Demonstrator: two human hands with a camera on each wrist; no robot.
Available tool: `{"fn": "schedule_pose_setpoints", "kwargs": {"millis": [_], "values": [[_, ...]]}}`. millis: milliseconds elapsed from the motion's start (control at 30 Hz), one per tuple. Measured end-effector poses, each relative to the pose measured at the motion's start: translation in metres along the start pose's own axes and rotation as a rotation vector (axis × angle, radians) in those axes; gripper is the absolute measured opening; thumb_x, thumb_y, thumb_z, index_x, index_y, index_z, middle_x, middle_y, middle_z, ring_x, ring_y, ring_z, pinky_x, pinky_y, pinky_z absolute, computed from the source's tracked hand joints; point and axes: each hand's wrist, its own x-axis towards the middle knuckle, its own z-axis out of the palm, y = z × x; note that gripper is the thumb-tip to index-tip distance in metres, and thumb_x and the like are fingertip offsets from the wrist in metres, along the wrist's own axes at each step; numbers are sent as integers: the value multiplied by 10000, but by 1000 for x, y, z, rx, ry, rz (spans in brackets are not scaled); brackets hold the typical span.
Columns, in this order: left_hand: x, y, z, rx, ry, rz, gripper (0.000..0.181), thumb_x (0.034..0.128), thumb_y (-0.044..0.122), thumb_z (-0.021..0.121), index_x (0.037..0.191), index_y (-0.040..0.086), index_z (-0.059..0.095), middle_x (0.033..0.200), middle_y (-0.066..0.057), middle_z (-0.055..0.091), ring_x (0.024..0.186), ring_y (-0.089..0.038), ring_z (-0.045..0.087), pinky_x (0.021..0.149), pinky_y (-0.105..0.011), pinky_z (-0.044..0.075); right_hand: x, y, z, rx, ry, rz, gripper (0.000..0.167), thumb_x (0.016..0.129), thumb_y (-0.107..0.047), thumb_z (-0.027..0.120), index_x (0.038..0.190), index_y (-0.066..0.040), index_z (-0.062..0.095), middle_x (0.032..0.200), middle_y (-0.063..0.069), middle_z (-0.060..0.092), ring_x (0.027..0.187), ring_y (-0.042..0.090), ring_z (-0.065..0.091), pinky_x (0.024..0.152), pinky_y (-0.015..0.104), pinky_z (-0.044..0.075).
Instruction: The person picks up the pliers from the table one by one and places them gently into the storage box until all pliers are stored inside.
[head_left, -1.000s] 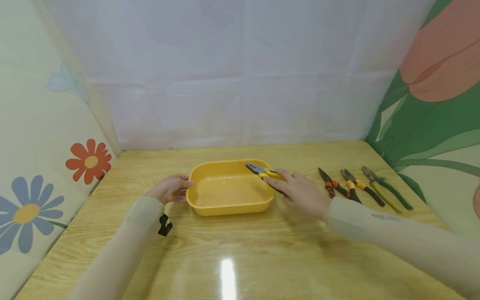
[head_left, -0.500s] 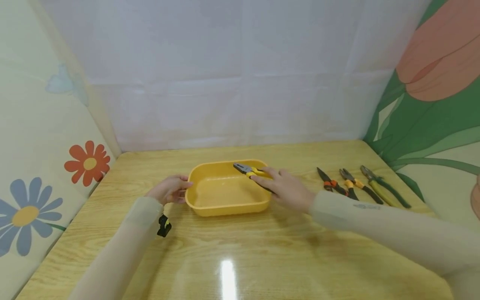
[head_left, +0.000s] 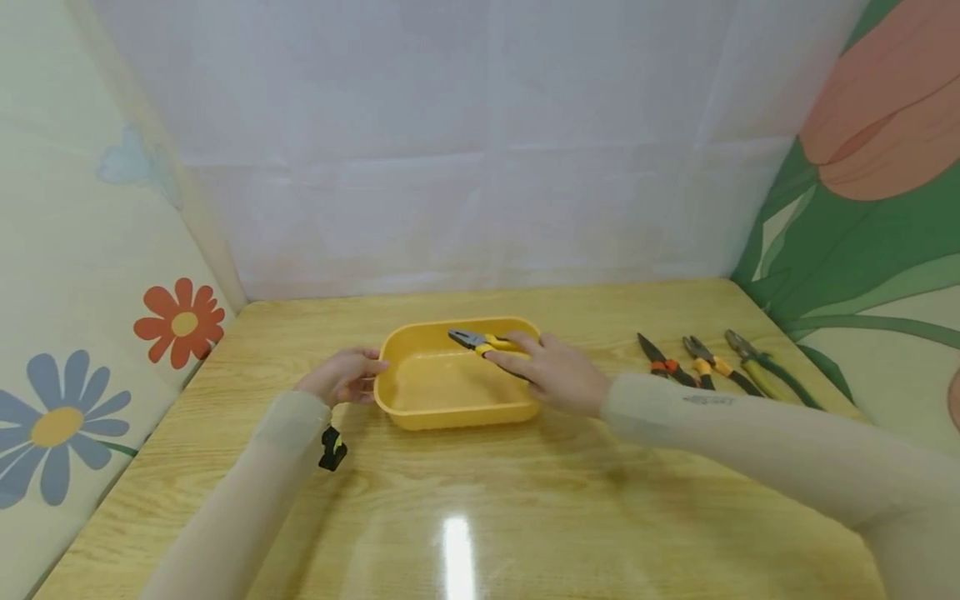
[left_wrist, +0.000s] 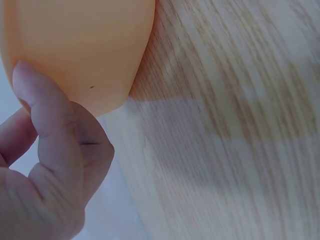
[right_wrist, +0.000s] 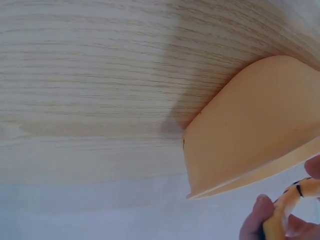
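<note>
A yellow plastic basin [head_left: 457, 419] stands on the wooden table. My left hand [head_left: 343, 375] pinches its left rim, thumb over the edge and fingers outside; the left wrist view shows this hand [left_wrist: 55, 145] on the basin wall [left_wrist: 85, 60]. Over the basin's right side, my right hand [head_left: 558, 373] grips combination pliers [head_left: 471, 339] with yellow-and-black handles, their grey head pointing left. In the right wrist view, part of a pliers handle [right_wrist: 285, 207] shows between the fingers beside the basin's outer wall [right_wrist: 250, 125].
Several pliers lie in a row at the right: one with orange-and-black handles [head_left: 663, 362], one with yellow-orange and black handles [head_left: 708, 360], and one with green handles [head_left: 765, 367]. A small black object [head_left: 332, 448] hangs by the left wrist. A white cloth [head_left: 480, 167] stands behind.
My right hand has moved left with the pliers, carrying them further over the basin. The left hand stays on the rim, and the basin has hardly moved.
</note>
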Motion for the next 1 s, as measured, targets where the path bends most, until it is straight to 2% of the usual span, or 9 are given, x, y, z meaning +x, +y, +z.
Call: {"fn": "schedule_pose_setpoints", "kwargs": {"millis": [100, 233, 333, 467, 733, 1000], "values": [[0, -1, 0, -4, 5, -2, 369, 1015, 88, 501, 1346, -12, 371, 952, -61, 543, 746, -122, 561, 626, -242, 511, 4, 3, 3, -34, -19, -55, 605, 837, -5, 704, 1397, -170, 543, 1321, 199, 514, 731, 269, 519, 613, 370, 488], [0, -1, -1, 2, 11, -11, 394, 1015, 92, 502, 1371, -9, 366, 953, -61, 547, 738, -126, 563, 615, -244, 508, 11, 7, 7, -75, -61, -119, 629, 847, 16, 683, 1416, -197, 521, 1358, 192, 495, 768, 281, 546, 578, 360, 493], [1, 0, -1, 11, 15, -17, 393, 1018, 93, 498, 1377, -7, 377, 936, -55, 555, 726, -122, 564, 608, -241, 503, 16, 8, 9, -81, -101, -127, 640, 860, 22, 664, 1429, -225, 504, 1390, 165, 472, 769, 251, 523, 513, 288, 418], [2, -1, -1, 11, 20, -14, 398, 1015, 93, 506, 1377, -10, 375, 897, -37, 555, 709, -113, 559, 608, -240, 505, 21, 8, 11, -72, -146, -134, 629, 884, 15, 630, 1439, -245, 491, 1406, 150, 464, 790, 244, 515, 501, 267, 404], [2, 0, 1, 8, 33, -21, 414, 1008, 90, 520, 1376, -9, 360, 883, -29, 551, 700, -112, 560, 612, -245, 505, 30, 7, 12, -71, -217, -208, 628, 882, 6, 612, 1445, -242, 483, 1427, 154, 441, 917, 285, 544, 628, 331, 492], [-1, -1, 0, 11, 31, -10, 419, 1009, 99, 521, 1380, -7, 358, 913, -31, 549, 714, -110, 558, 618, -246, 502, 43, 6, 19, -148, -269, -292, 628, 896, -16, 582, 1456, -272, 464, 1455, 140, 425, 919, 275, 539, 650, 342, 483]]}}
